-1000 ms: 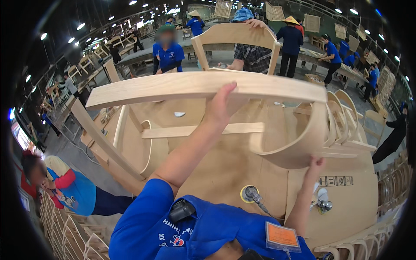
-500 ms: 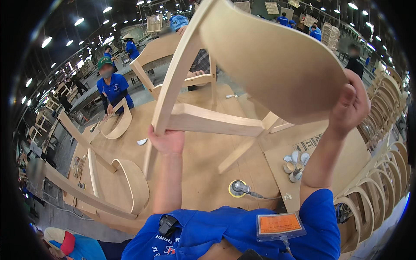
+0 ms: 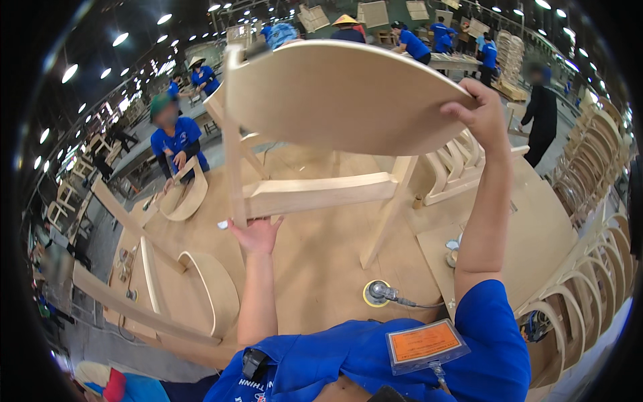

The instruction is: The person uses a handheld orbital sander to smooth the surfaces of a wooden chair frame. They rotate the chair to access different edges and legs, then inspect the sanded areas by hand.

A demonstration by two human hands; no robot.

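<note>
I hold an unfinished pale wooden chair (image 3: 335, 100) in the air over the workbench (image 3: 315, 268), its curved seat panel facing me. My left hand (image 3: 256, 234) grips the chair's lower rail from below. My right hand (image 3: 479, 110) clasps the right edge of the seat panel, arm raised. A round sander (image 3: 378, 293) with a hose lies on the bench below the chair, near my chest.
Another unfinished chair (image 3: 174, 295) lies on its side at the bench's left. Curved chair backs (image 3: 583, 288) are stacked along the right. A person in blue (image 3: 175, 144) works at the bench's far left corner; several others stand at benches behind.
The chair has swung round and tilted, so the seat panel now faces me more squarely. My left hand has slid along to the lower rail, and my right hand stays on the seat's edge.
</note>
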